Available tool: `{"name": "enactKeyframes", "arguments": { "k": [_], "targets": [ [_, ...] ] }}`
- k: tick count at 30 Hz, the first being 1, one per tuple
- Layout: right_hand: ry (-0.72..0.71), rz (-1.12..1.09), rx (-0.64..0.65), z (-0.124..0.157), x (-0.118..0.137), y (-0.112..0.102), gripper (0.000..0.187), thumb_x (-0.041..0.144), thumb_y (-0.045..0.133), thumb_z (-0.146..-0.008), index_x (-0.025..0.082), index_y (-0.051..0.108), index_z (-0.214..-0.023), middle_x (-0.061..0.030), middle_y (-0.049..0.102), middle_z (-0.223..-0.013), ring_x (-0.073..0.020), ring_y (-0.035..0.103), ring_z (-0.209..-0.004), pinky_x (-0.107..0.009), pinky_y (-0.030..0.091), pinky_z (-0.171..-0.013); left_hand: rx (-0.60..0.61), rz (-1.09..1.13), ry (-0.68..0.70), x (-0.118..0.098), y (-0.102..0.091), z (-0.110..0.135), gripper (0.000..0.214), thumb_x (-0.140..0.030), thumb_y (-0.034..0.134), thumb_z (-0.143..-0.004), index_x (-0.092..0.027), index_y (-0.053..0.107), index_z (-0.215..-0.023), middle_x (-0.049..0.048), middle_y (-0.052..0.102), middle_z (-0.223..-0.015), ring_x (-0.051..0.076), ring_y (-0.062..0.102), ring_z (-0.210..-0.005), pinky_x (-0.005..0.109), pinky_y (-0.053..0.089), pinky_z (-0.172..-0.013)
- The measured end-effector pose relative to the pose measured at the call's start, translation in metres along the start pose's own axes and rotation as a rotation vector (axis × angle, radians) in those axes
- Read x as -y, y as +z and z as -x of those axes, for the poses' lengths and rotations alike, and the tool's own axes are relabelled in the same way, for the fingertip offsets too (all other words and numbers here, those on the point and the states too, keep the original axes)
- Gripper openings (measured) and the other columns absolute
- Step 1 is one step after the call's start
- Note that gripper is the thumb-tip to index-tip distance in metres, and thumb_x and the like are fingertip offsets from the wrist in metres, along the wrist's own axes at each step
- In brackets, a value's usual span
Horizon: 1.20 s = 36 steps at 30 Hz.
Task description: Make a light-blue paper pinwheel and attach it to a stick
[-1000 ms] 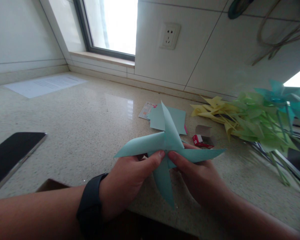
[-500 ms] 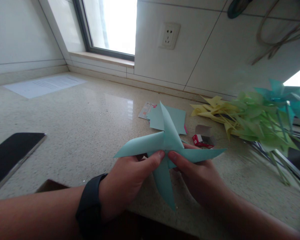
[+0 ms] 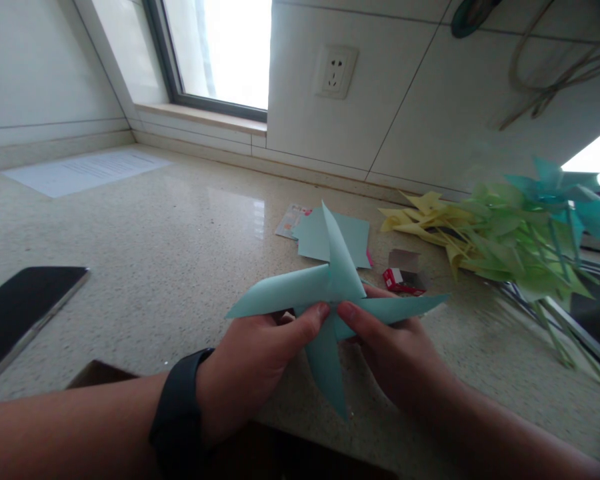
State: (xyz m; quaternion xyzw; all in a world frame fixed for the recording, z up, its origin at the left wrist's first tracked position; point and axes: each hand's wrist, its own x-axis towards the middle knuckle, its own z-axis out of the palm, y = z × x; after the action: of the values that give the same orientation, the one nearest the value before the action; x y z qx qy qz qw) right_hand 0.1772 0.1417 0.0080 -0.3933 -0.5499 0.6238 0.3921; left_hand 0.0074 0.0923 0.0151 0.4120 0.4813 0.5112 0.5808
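A light blue paper pinwheel [image 3: 343,270] with four curled blades is held over the counter's front edge. My left hand [image 3: 260,353] is closed on it from the left, its thumb pressed near the centre. From the right, my right hand [image 3: 395,353] grips it too, with the thumb close to the left one. The fingers of both hands are mostly hidden behind the paper. Just beyond the pinwheel lies a stack of light blue paper sheets [image 3: 307,243]. A small open red box [image 3: 403,280] sits behind my right hand.
Finished yellow pinwheels [image 3: 425,210], green pinwheels [image 3: 505,233] and blue pinwheels [image 3: 555,190] are heaped at the right. On the left lie a dark flat device [image 3: 25,313] and a printed sheet [image 3: 90,170]. A wall socket [image 3: 337,71] is above the speckled counter [image 3: 180,247].
Both hands keep the same hold on the pinwheel, with hardly any movement. The whole view has shifted very slightly.
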Motion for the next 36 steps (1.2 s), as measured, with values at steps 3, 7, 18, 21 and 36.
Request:
{"name": "enactKeyframes", "arguments": {
  "k": [3, 7, 18, 21, 36],
  "targets": [
    [0.004, -0.007, -0.027, -0.0002, 0.0016, 0.0019, 0.029, 0.046, 0.083, -0.075, 0.025, 0.078, -0.094, -0.0037, 0.075, -0.084, -0.0184, 0.066, -0.073, -0.031, 0.053, -0.068, 0.009, -0.028, 0.024, -0.0006, 0.0003, -0.0004, 0.033, -0.045, 0.072, -0.087, -0.018, 0.077, -0.105, 0.0065, 0.079, -0.102, 0.03, 0.067, -0.109, 0.036, 0.054, -0.089],
    [0.01, -0.017, -0.042, -0.0001, 0.0025, 0.0033, 0.026, 0.045, 0.086, -0.072, 0.025, 0.078, -0.086, -0.0026, 0.075, -0.079, -0.0164, 0.065, -0.069, -0.029, 0.052, -0.066, 0.003, -0.048, 0.048, -0.0018, 0.0011, 0.0006, 0.036, -0.041, 0.072, -0.086, -0.019, 0.074, -0.114, 0.0073, 0.076, -0.115, 0.032, 0.061, -0.12, 0.039, 0.051, -0.098],
    [-0.002, -0.025, -0.05, -0.0013, 0.0008, 0.0026, 0.023, 0.045, 0.086, -0.072, 0.026, 0.078, -0.083, -0.0025, 0.074, -0.078, -0.0172, 0.064, -0.068, -0.03, 0.052, -0.065, 0.011, -0.067, 0.039, -0.0015, 0.0034, 0.0004, 0.032, -0.044, 0.07, -0.087, -0.017, 0.077, -0.103, 0.0081, 0.078, -0.099, 0.033, 0.06, -0.122, 0.042, 0.05, -0.1],
    [0.006, -0.026, -0.049, -0.0005, 0.0021, 0.0031, 0.025, 0.046, 0.086, -0.071, 0.026, 0.078, -0.084, -0.0029, 0.075, -0.079, -0.0178, 0.064, -0.068, -0.031, 0.053, -0.066, 0.012, -0.059, 0.035, -0.0011, 0.002, 0.0005, 0.032, -0.045, 0.071, -0.088, -0.018, 0.078, -0.104, 0.0075, 0.078, -0.097, 0.032, 0.062, -0.118, 0.042, 0.049, -0.101],
    [-0.004, 0.034, -0.097, -0.0004, 0.0032, 0.0038, 0.028, 0.048, 0.085, -0.07, 0.025, 0.077, -0.084, -0.0033, 0.073, -0.078, -0.0192, 0.064, -0.067, -0.034, 0.053, -0.063, 0.033, -0.003, 0.043, 0.0001, 0.0, -0.0016, 0.036, -0.044, 0.073, -0.088, -0.021, 0.075, -0.115, 0.0057, 0.078, -0.102, 0.029, 0.068, -0.109, 0.04, 0.05, -0.099]
  ]
}}
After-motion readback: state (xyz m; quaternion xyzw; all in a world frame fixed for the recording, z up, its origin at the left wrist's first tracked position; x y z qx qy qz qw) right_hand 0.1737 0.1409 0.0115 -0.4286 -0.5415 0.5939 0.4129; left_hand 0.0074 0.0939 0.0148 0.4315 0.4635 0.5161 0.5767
